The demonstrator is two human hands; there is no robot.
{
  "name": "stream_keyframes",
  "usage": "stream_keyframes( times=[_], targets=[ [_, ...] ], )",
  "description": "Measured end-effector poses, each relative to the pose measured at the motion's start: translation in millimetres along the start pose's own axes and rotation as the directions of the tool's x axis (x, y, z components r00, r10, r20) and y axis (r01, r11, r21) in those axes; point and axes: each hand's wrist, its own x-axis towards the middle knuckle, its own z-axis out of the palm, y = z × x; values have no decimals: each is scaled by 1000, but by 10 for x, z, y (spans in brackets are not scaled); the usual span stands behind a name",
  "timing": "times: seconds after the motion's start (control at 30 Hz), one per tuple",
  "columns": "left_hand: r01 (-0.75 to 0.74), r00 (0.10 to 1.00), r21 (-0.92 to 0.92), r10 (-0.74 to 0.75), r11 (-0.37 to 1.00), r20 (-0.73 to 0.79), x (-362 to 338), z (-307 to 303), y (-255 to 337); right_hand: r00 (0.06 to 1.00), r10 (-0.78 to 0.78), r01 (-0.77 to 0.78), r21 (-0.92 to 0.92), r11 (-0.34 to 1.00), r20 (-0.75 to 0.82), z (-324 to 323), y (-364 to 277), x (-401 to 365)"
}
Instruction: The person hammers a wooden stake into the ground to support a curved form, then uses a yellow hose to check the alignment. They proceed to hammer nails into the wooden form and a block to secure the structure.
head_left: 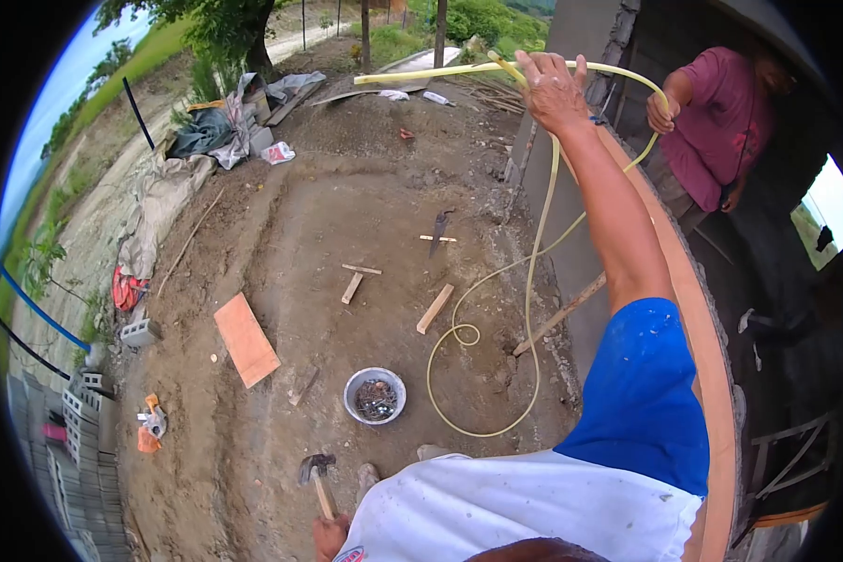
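My right hand (554, 92) is raised at the upper right, closed around a pale yellow hose (421, 74). One hose end points left, and a loop hangs down to the dirt ground. A co-worker's hand (663, 112) grips the same hose just right of my hand. At the bottom, my left hand (330, 536) is wrapped round the wooden handle of a hammer (320, 478), its dark head pointing away from me. Near the hammer stands a round metal bowl (375, 396) with nails or similar small pieces inside.
A co-worker in a maroon shirt (721, 122) stands behind the wall's board edge (714, 393). On the ground lie an orange board (246, 340), wood pieces (435, 309) and a saw-like tool (438, 232). A wooden brace (562, 314) leans on the wall. Grey blocks (66, 459) are stacked left.
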Motion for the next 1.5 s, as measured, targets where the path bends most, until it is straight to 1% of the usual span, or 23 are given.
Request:
stream_keyframes(
  times=[0.07, 0.1, 0.2, 0.23, 0.27, 0.33, 0.4, 0.47, 0.53, 0.57, 0.63, 0.73, 0.77, 0.8, 0.87, 0.9, 0.93, 1.0, 1.1, 1.2, 1.3, 1.4, 1.5],
  targets=[
    [0, 956, -165, 49, 986, 290, -88, -355, 655, 958, -80, 46, 126, 991, 277, 111, 23, 116],
    [21, 902, -246, 88, 969, 422, -70, -520, 1084, 984, -77, 34, 251, 967, 163, -18, -103, -4],
    [-146, 914, -317, 250, 937, 319, 234, -745, 1822, 988, -91, 26, 450, 893, 123, -357, -504, -196],
    [-189, 912, -396, 310, 899, 268, 374, -802, 2134, 992, -121, 90, 536, 840, 23, -521, -711, -260],
    [-259, 890, -463, 396, 848, 226, 571, -861, 2439, 990, -137, 98, 610, 786, 19, -726, -954, -350],
    [-369, 808, -651, 576, 663, 128, 776, -1048, 3230, 987, -158, 85, 759, 646, 24, -1212, -1522, -597],
    [-383, 699, -849, 715, 365, -8, 777, -1276, 3986, 981, -175, 16, 861, 509, 86, -1549, -1999, -874],
    [-262, 604, -963, 790, 71, -106, 713, -1473, 4490, 962, -183, -108, 898, 426, 202, -1682, -2368, -1201],
    [-151, 513, -983, 841, -105, -169, 610, -1654, 4772, 954, -160, -187, 921, 341, 253, -1573, -2694, -1585],
    [-155, 485, -982, 857, -110, -173, 604, -1691, 4819, 949, -149, -225, 927, 301, 278, -1584, -2797, -1718],
    [-160, 424, -980, 888, -121, -179, 580, -1736, 4836, 923, -180, -276, 911, 305, 340, -1797, -2886, -1927],
    [-156, 488, -987, 871, 35, -46, 535, -1691, 4633, 874, -229, -324, 865, 383, 428, -2055, -2935, -2169],
    [-115, 494, -993, 869, 23, -37, 480, -1638, 4579, 868, -234, -332, 863, 381, 438, -2066, -2943, -2231],
    [-97, 464, -995, 886, 32, -16, 494, -1608, 4517, 864, -239, -338, 862, 378, 443, -2076, -2962, -2287],
    [-60, 401, -997, 916, 43, 15, 546, -1527, 4376, 958, -172, -186, 956, 225, 227, -2000, -2977, -2510],
    [-79, 408, -996, 913, 36, 0, 505, -1521, 4346, 986, -123, -93, 983, 156, 113, -1985, -2956, -2599],
    [-79, 391, -997, 920, 23, -10, 538, -1527, 4305, 968, -92, -235, 972, -22, 232, -2077, -2895, -2618],
    [-70, 358, -998, 933, 6, -20, 607, -1489, 4209, 877, -98, -471, 800, -372, 470, -2338, -2691, -2640],
    [-15, 422, -998, 906, 60, 48, 424, -1498, 4127, 830, -246, -557, 775, -298, 501, -2696, -2356, -2447],
    [-23, 444, -986, 886, 164, 137, 288, -1478, 4078, 951, -186, -276, 948, -159, 246, -3050, -2211, -2214],
    [49, 470, -980, 861, 194, 194, 166, -1491, 4040, 1000, -1, -2, 888, -459, 3, -3153, -2246, -2050],
    [128, 431, -976, 877, 176, 215, 129, -1490, 3969, 989, 71, -75, 850, -521, 131, -3255, -2224, -1928],
    [190, 303, -967, 926, 172, 225, 149, -1452, 3831, 986, 86, -101, 921, -377, 144, -3184, -2246, -1783]
  ],
)
